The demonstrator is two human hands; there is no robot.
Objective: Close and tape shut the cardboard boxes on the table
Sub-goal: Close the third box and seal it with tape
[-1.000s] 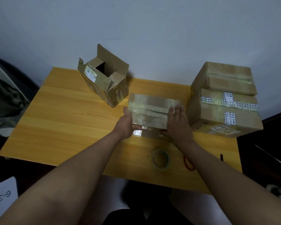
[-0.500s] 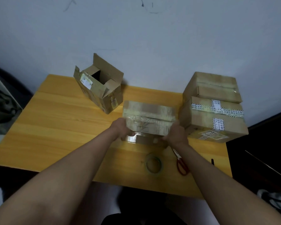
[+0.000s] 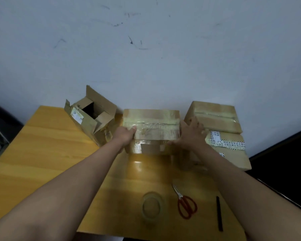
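At mid-table [image 3: 42,153], held the taped box [image 3: 150,126] by its two ends, left hand [image 3: 124,135] wrapped over the near-left corner, right hand [image 3: 189,134] flat-fingered against the right end. Looked light and stiff, glossy tape probably slippery, so better gripped on bare cardboard at the ends. Sat boxed in between the open box [image 3: 92,119] just left and the stacked boxes [image 3: 219,133] just right, wall behind; found free room only toward the near edge, short of tape roll [image 3: 151,208] and scissors [image 3: 185,203].
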